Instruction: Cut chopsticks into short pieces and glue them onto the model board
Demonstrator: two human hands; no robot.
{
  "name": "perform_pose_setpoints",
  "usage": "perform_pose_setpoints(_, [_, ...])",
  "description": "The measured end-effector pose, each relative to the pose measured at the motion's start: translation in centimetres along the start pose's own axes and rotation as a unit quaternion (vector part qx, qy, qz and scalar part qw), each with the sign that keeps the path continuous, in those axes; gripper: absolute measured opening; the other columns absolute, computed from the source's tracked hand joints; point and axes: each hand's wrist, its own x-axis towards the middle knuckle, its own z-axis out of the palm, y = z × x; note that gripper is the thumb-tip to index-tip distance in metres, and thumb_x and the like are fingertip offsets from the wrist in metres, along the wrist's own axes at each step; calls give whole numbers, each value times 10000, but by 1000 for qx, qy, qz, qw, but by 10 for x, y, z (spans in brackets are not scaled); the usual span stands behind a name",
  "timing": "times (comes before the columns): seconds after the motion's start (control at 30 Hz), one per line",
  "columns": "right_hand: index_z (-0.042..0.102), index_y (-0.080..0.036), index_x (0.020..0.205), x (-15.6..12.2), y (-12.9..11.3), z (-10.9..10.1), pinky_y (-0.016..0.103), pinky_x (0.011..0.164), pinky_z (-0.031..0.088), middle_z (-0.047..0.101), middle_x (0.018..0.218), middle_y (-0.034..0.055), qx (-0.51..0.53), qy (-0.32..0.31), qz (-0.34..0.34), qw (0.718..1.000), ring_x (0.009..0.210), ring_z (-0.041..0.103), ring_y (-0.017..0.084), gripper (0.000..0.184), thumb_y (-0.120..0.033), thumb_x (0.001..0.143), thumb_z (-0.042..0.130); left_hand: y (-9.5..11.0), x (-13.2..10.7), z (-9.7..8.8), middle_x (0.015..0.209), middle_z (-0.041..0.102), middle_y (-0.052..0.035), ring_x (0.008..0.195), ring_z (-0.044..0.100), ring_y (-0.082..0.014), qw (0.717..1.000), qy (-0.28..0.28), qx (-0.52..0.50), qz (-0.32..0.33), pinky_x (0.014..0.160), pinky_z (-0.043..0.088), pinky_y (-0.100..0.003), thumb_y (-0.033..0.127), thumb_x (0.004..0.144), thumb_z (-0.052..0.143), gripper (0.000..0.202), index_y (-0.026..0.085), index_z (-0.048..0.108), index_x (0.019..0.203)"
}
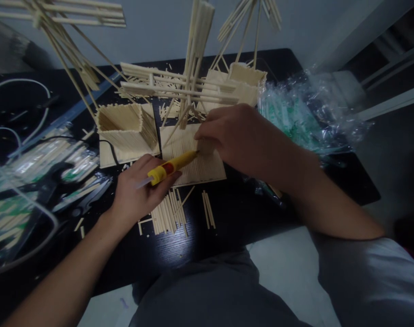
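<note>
My left hand (138,188) is closed around a yellow glue gun (174,167), with a translucent glue stick poking out of its rear. The gun's dark nozzle points right and touches or nearly touches a small piece of joined wooden sticks (206,146). My right hand (223,131) pinches that piece from above, its fingertips partly hidden. Below both hands lies a square stick board (182,170). A windmill-like frame of sticks (189,86) rises at the board's far side, its blades crossing just beyond my right hand.
Left of the board stands a stick-walled box (121,122) on a base, with another frame above. A similar box (247,79) sits behind. Loose sticks (167,211) lie in front. Plastic bags (295,109) cover the right; packets, a white cable (39,204) and scissors (91,200) crowd the left.
</note>
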Motion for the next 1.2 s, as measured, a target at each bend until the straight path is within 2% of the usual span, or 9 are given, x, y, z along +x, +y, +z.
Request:
perform_pose_setpoints(0.13, [868,-128,1231,1,1,1,375,922,503,823,1159,123,3,4,-7,1000,1065,754,270,467,42,1021,487,4,4,-2,799,636,7,687,637,-189,998,30,-52,-19,606,472,-354,352,1063,743,210,279,601,927])
perform_pose_setpoints(0.33, [874,-144,1181,0,0,1,377,921,515,827,1129,111,-10,6,-6,1000,1043,756,271,479,57,1000,479,-1,4,2,772,594,31,643,601,-167,998,31,-51,-31,578,430,-326,336,1037,752,205,264,595,927])
perform_pose_setpoints(0.53, [875,-147,1169,-1,1,2,374,923,530,834,1149,116,2,10,-11,1000,1055,764,271,458,60,989,508,-3,5,2,770,596,10,656,615,-188,999,6,-27,-27,583,415,-343,380,1067,718,231,269,588,911])
perform_pose_setpoints(0.73, [881,-142,1145,-2,3,3,376,896,505,826,1088,115,16,28,-23,999,1008,753,258,374,-21,1093,531,-7,5,5,818,639,-12,692,632,-198,999,-17,-16,-21,610,422,-344,372,1044,738,235,258,618,877])
perform_pose_setpoints(0.93, [866,-141,1190,-1,2,3,364,894,482,822,1124,106,4,20,-15,1000,1023,748,257,441,48,1036,498,-9,0,2,798,621,13,648,612,-173,998,32,-41,-44,578,412,-312,398,1054,754,217,256,646,932])
perform_pose_setpoints(1.2, [870,-127,1165,0,3,5,364,935,503,822,1134,125,17,17,-13,1000,1069,753,259,405,3,1062,501,-9,4,3,797,629,-20,696,640,-200,999,-13,-11,-28,596,421,-346,413,1046,727,295,260,593,832])
